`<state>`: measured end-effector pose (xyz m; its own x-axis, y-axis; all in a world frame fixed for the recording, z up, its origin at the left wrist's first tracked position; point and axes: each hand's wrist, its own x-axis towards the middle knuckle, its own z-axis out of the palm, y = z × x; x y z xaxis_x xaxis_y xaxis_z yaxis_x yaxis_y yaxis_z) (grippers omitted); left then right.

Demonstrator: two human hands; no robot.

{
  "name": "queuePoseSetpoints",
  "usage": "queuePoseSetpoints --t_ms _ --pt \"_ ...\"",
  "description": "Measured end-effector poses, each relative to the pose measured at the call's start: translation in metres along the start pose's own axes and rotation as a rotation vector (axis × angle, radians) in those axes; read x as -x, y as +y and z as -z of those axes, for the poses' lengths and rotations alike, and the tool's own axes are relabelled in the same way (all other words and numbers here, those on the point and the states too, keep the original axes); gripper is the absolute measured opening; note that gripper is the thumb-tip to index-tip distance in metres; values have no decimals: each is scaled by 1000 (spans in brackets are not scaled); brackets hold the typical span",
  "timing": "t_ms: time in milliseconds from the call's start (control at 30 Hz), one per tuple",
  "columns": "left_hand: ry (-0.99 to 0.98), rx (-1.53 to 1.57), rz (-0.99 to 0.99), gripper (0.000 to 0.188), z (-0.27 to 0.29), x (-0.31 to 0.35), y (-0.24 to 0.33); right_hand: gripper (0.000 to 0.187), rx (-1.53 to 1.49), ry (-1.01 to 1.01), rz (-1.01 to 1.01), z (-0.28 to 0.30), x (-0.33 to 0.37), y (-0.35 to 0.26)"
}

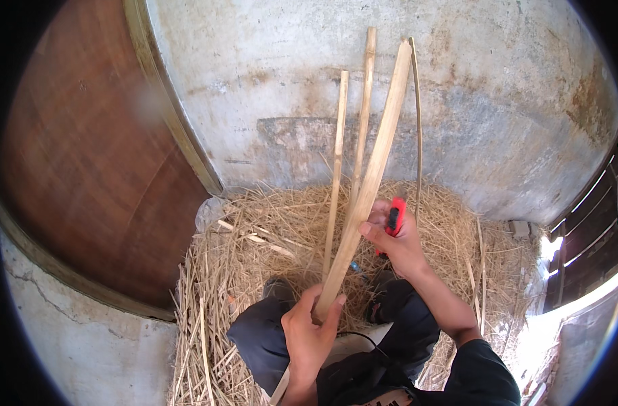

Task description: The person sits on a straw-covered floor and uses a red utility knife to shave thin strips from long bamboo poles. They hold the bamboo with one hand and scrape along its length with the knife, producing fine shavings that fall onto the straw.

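A long, flat bamboo strip (373, 172) slants up and away from my lap toward the wall. My left hand (310, 331) is closed round its lower end, thumb on one side and fingers on the other. My right hand (400, 240) grips a red and black utility knife (395, 216). The right thumb also presses against the strip's edge about midway along it. The knife points upward beside the strip, and I cannot tell how far its blade is out.
Two pale bamboo sticks, one shorter (338, 149) and one longer (365, 101), and a thin dark strip (418, 115) lean on the stained wall (275, 88). Straw and shavings (255, 216) cover the floor round my knees. A brown door (92, 155) stands left; dark slats (593, 230) are at right.
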<state>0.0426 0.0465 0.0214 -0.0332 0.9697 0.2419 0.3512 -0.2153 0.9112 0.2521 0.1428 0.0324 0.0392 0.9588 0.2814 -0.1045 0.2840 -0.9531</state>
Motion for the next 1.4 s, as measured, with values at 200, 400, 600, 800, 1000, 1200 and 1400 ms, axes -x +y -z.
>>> queuePoseSetpoints --t_ms 200,400,600,800,1000,1200,1400 --pt "36 34 -69 38 6 4 -6 35 -10 60 -63 -2 1 -12" --pt "-86 -34 123 30 17 15 2 37 32 115 118 -4 1 -6" --pt "-35 137 104 24 24 14 11 51 299 -40 352 -1 24 -34" --pt "-54 176 131 24 32 13 20 47 743 -273 548 -7 53 -33" --pt "-37 201 107 33 30 13 21 42 791 -298 685 -15 54 -20" --pt "-12 219 93 37 28 14 18 41 903 -225 776 -21 60 -17" --pt "-9 221 78 34 26 15 18 41 900 -177 803 -26 61 -17"
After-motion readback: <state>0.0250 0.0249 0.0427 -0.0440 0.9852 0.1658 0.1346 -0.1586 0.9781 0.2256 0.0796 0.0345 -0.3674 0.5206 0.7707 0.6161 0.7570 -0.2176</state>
